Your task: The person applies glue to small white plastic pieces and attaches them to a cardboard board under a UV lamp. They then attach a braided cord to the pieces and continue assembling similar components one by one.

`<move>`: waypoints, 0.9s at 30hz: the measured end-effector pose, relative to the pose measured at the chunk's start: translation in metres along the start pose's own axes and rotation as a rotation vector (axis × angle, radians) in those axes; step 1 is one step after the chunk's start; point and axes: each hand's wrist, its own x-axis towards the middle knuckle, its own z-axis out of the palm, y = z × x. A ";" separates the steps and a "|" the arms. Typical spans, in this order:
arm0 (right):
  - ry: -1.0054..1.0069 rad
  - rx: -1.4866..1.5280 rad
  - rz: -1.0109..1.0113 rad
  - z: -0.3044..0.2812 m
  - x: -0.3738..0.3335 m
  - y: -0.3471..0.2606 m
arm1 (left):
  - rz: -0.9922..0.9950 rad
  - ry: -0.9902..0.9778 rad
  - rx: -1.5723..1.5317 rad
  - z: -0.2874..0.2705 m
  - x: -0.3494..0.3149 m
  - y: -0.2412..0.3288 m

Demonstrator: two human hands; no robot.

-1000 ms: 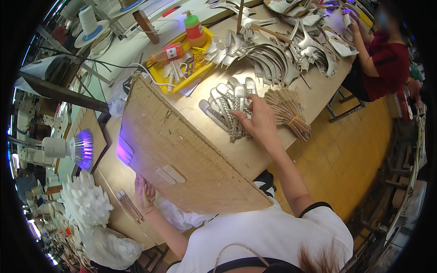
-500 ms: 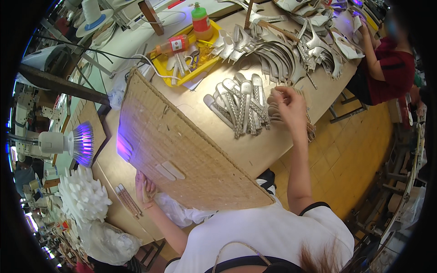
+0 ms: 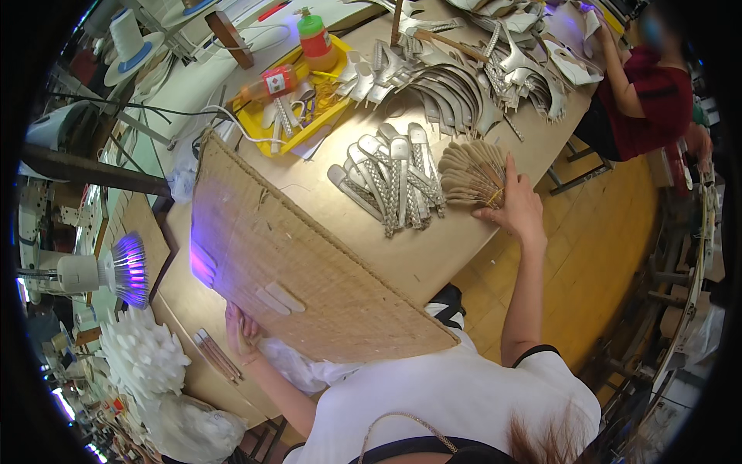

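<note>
My right hand (image 3: 519, 207) grips the narrow end of a fanned bundle of beige straps (image 3: 470, 172), held together by a thin yellow band, at the table's right edge. Just left of it lies a pile of silvery straps with braided parts (image 3: 394, 174). A large brown cardboard board (image 3: 294, 255) slants in front of me, with two pale strips (image 3: 284, 297) side by side on it. My left hand (image 3: 242, 331) is at the board's lower left edge, fingers curled; the board partly hides what they hold, if anything. More strips (image 3: 203, 264) lie on its purple-lit left edge.
A lamp (image 3: 127, 269) glows purple left of the board. White foam-like pieces (image 3: 143, 348) and several narrow strips (image 3: 217, 354) lie nearby. A yellow tray (image 3: 290, 143) holds bottles and tools. Curved silvery parts (image 3: 456, 93) cover the table's far side, where a person in red (image 3: 657, 93) works.
My right hand has come down and right and now holds the beige bundle, which fans out more visibly. My left hand stays by the board's edge. The view has shifted slightly.
</note>
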 end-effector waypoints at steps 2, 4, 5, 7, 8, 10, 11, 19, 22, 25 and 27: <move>-0.034 0.033 -0.048 -0.006 0.004 0.000 | 0.016 -0.104 -0.013 -0.003 0.000 0.000; -0.030 0.058 -0.070 -0.008 0.006 0.000 | 0.017 -0.054 -0.027 -0.007 -0.001 -0.003; -0.033 0.073 -0.075 -0.008 0.007 0.001 | 0.025 -0.054 -0.073 -0.009 -0.001 -0.004; -0.008 0.087 -0.092 -0.008 0.006 0.007 | 0.018 0.025 -0.036 -0.012 -0.003 -0.007; 0.002 0.096 -0.095 -0.008 0.006 0.011 | 0.035 0.005 -0.051 -0.014 -0.003 -0.006; -0.061 0.198 -0.006 -0.011 0.005 0.025 | 0.024 0.014 -0.059 -0.015 -0.002 -0.006; -0.061 0.276 -0.015 -0.013 0.004 0.033 | 0.026 -0.026 -0.092 -0.015 -0.001 -0.006; -0.363 1.865 -0.403 -0.012 -0.024 0.048 | 0.002 0.019 -0.062 -0.010 0.005 -0.006; -0.480 2.241 -0.608 -0.001 -0.024 0.021 | -0.025 -0.058 -0.111 -0.009 0.008 -0.006; -0.491 2.299 -0.623 0.003 -0.017 0.003 | -0.041 0.009 -0.099 -0.011 0.006 -0.007; -0.624 2.331 -0.729 0.003 -0.008 -0.004 | -0.021 -0.007 -0.070 -0.016 0.005 -0.008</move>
